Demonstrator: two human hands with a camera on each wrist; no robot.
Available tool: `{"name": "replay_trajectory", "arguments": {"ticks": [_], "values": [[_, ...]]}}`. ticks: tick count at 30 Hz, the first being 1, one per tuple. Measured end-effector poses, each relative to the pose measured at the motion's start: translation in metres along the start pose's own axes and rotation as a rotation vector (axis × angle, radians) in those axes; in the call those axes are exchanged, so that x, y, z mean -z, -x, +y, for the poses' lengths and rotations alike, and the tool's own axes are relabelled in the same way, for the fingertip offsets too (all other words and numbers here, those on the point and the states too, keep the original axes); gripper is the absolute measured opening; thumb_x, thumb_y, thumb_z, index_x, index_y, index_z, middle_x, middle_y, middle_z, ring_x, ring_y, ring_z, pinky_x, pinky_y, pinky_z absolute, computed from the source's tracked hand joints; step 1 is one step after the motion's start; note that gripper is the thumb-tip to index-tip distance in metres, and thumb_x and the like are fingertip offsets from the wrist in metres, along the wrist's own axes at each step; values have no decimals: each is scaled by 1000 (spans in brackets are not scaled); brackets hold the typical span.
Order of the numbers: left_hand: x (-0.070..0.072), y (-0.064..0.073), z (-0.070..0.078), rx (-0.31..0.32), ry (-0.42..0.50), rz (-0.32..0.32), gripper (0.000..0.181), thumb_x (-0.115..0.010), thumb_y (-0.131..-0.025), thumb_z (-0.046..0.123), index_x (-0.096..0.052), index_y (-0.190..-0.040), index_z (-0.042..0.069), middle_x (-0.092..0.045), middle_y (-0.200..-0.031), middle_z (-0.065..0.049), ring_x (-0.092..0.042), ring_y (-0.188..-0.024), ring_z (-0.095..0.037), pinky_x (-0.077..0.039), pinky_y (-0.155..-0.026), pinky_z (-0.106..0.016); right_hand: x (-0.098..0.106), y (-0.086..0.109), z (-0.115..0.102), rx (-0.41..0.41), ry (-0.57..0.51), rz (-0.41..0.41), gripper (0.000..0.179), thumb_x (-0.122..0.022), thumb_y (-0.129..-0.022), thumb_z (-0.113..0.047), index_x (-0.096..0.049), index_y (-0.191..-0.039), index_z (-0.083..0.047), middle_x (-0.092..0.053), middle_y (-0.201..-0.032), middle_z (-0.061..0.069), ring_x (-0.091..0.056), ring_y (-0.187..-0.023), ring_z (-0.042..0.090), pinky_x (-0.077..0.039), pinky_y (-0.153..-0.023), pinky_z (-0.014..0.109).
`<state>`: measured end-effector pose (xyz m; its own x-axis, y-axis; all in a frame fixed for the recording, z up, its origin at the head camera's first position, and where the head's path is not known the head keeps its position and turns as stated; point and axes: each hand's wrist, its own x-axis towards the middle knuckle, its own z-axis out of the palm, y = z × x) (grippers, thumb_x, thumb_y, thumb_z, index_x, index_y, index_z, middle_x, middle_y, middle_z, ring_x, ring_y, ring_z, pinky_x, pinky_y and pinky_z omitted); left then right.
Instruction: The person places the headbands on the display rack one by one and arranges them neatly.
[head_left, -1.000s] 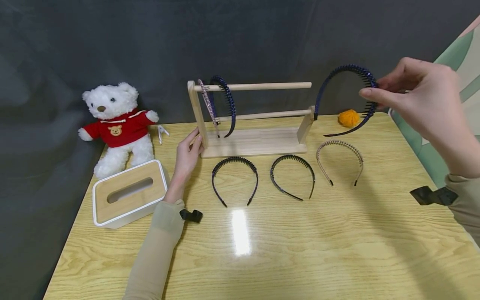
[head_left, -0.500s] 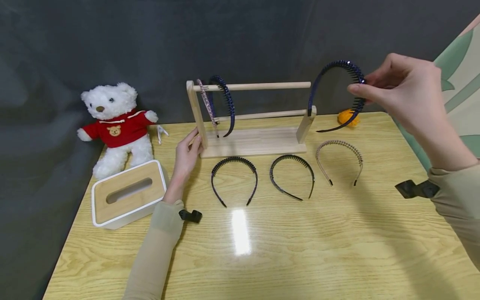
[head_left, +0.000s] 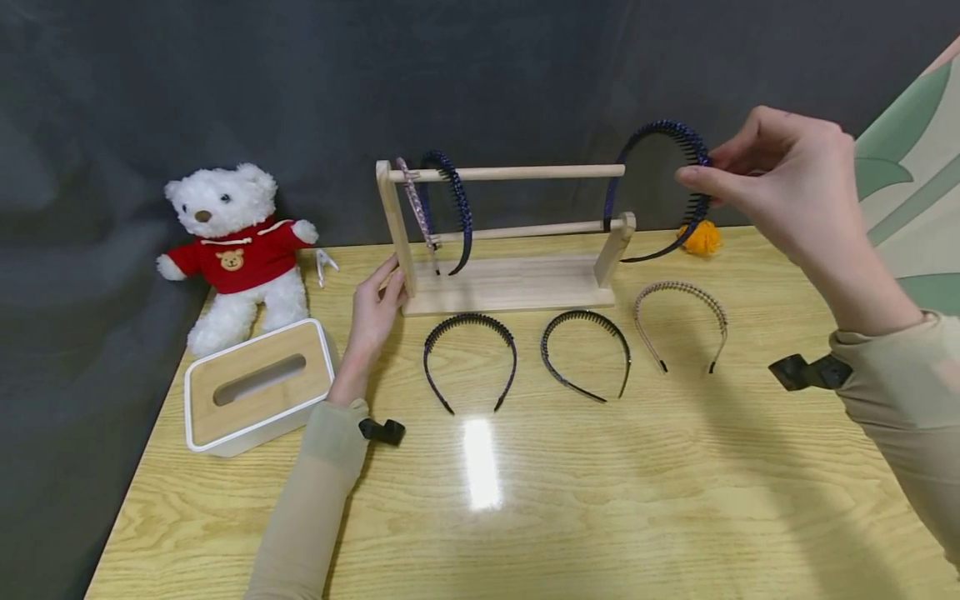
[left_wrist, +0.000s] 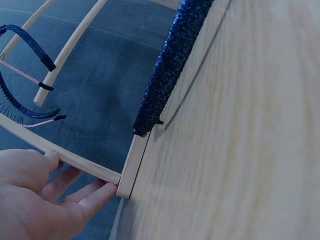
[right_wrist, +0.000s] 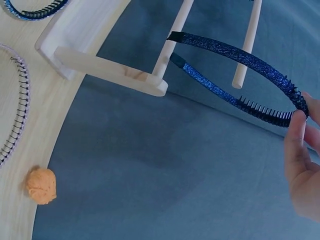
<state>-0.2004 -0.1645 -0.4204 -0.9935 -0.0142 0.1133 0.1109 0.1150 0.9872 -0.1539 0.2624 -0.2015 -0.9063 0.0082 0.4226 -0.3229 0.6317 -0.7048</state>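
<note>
A light wooden headband rack (head_left: 510,283) stands at the back, with two rails. My left hand (head_left: 375,315) holds its left upright low down, fingertips along the edge in the left wrist view. On the rails' left end hang a pink glittery headband (head_left: 414,200) and a dark blue toothed headband (head_left: 459,208). My right hand (head_left: 795,187) pinches another dark blue sequined headband (right_wrist: 250,62) by its toothed arch, between thumb and fingers. That band's two ends point toward the rack; in the right wrist view they overlap the lower rail close to its free end.
Along the rack's front lie a dark toothed headband (head_left: 469,320), a black one (head_left: 581,314) and a pinkish one (head_left: 678,286). An orange lump (head_left: 703,239) sits at the back edge. At left are a white teddy bear (head_left: 240,242), a white clip (head_left: 324,265) and a wooden-topped tissue box (head_left: 217,383).
My right hand has moved left with the dark blue headband, bringing it to the rack's right end. The left hand stays at the upright, and the other headbands have not moved.
</note>
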Motion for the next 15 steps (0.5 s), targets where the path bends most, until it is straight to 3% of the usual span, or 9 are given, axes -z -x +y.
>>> {"name": "replay_trajectory", "arguments": {"ticks": [9,15], "values": [[0,0,0,-4,14,-4,46,-48,-115,9,-46,-160,-1,-46,-160,-27,-55,-138,-45,-54,-112,-36,-9,-4,-3,5,-12,-5,17,-92,-86,-10,-76,-90,-6,-74,-75,-21,-69,-65,-4,-49,-56,10],[0,0,0,2,18,-2,46,-48,-115,9,-46,-160,-1,-45,-160,-27,-55,-138,-45,-53,-112,-35,-15,-6,-4,21,-30,-2,18,-92,-86,-10,-75,-89,-5,-74,-77,-21,-69,-66,-3,-54,-62,8]]}}
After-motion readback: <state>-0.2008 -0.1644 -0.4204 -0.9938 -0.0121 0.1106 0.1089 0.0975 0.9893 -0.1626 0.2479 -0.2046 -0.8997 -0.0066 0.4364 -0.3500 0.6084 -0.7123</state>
